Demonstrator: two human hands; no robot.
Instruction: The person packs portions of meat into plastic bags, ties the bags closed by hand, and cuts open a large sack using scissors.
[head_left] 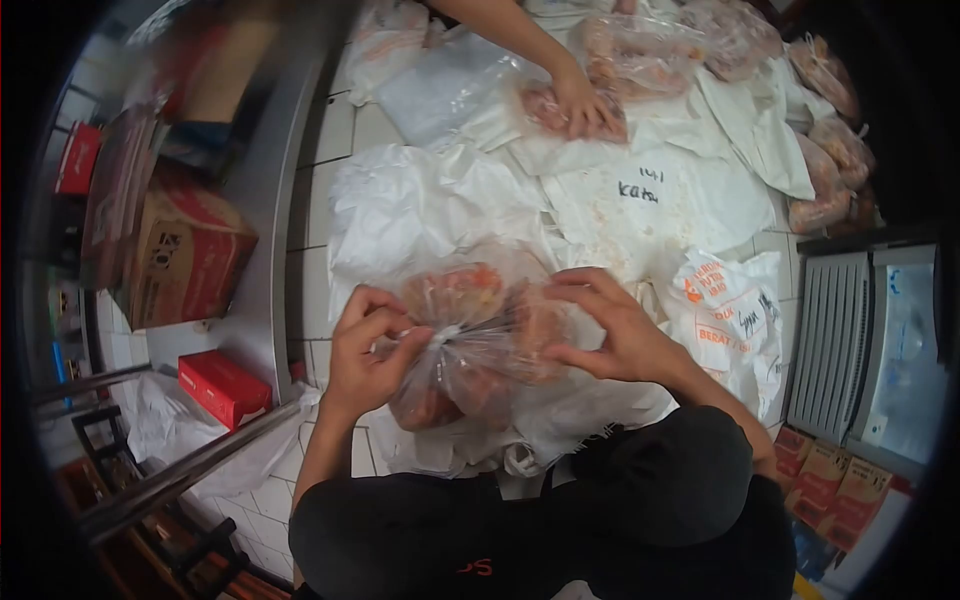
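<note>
In front of me a clear plastic bag [465, 385] filled with pieces of raw meat rests on white sacks, its top gathered into a knot at the middle. My left hand [372, 350] pinches the gathered plastic beside the knot. At the bag's right side is my right hand [625, 335], thumb and fingers apart; whether the fingertips touch the plastic I cannot tell. Another person's hand [585, 105] lies on a smaller bag of meat [545, 108] farther away.
White sacks [430, 200] cover much of the tiled floor; one printed sack [735, 320] lies right. More bags of meat [640, 55] stand at the back. A metal table with cardboard boxes [190, 250] and a red box [225, 388] is left. Grey crates [825, 340] stand right.
</note>
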